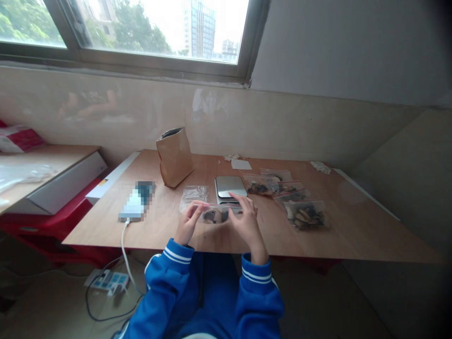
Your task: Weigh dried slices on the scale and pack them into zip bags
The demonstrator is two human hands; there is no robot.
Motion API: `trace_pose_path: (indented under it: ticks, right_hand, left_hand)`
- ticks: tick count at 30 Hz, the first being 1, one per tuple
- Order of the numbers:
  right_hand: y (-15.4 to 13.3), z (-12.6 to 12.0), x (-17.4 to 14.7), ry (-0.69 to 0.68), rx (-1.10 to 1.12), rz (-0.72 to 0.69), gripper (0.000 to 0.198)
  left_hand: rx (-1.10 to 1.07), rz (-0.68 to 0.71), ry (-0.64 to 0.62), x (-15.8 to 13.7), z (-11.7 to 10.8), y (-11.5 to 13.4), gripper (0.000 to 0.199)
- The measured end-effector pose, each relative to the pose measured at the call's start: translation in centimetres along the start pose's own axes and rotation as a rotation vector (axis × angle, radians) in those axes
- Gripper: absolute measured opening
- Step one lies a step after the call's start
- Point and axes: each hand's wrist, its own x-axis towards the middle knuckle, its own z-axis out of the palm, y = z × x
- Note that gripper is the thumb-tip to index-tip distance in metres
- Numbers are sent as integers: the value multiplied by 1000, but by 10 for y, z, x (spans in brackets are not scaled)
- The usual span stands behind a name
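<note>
A clear zip bag with dark and pale dried pieces inside hangs low over the front of the wooden table. My left hand pinches its upper left corner between thumb and fingers. At the bag's right end is my right hand, thumb in front of the bag and index finger stretched out above it, with a gap between them. Just behind the bag stands a small kitchen scale with a silver plate. Some clear empty plastic bags lie to the left of the scale.
Several filled zip bags lie right of the scale. A brown paper bag stands at the back left. A phone on a white cable lies left on the table. White paper lies behind the scale.
</note>
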Motion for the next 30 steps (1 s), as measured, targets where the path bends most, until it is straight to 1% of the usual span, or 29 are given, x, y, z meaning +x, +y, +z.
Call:
trace_pose_path:
  ticks: [2, 4, 5, 7, 10, 12, 15, 17, 19, 22, 25, 28, 30]
  right_hand:
    - [-18, -2, 0, -22, -125, -74, 28]
    - [-30, 2, 1, -70, -137, -128, 15]
    - [-33, 5, 1, -88, -119, -144, 11]
    - [-33, 12, 2, -88, -86, -162, 15]
    - [-27, 24, 1, -5, -95, -179, 20]
    - [-25, 30, 0, 54, -109, -175, 22]
    - [-26, 36, -1, 94, -103, -147, 22]
    - [-26, 36, 0, 56, -67, -124, 20]
    - [-24, 35, 1, -31, -15, -104, 16]
    - [-18, 33, 2, -132, 5, -82, 19]
    - [-12, 33, 2, -147, 0, -69, 24]
    - [-9, 35, 1, -167, 40, -60, 20]
    - [-8, 36, 1, -161, 39, -54, 21]
  left_hand:
    - [99, 115, -18, -2, 5, 4, 22]
    - [194, 232, 16, -4, 9, 6, 18]
    - [224, 278, 39, -5, 11, 6, 17]
    - [249, 320, 63, -7, 14, 5, 16]
    - [262, 323, 103, -10, 18, 5, 17]
    - [275, 312, 160, -12, 21, 6, 18]
    - [305, 300, 235, -13, 24, 8, 19]
    - [317, 300, 270, -13, 23, 8, 19]
    - [322, 306, 288, -12, 20, 6, 19]
    - [334, 318, 252, -11, 14, 4, 19]
    - [346, 323, 234, -10, 9, 1, 19]
    - [353, 316, 264, -9, 7, 1, 20]
    - [350, 304, 259, -8, 6, 2, 19]
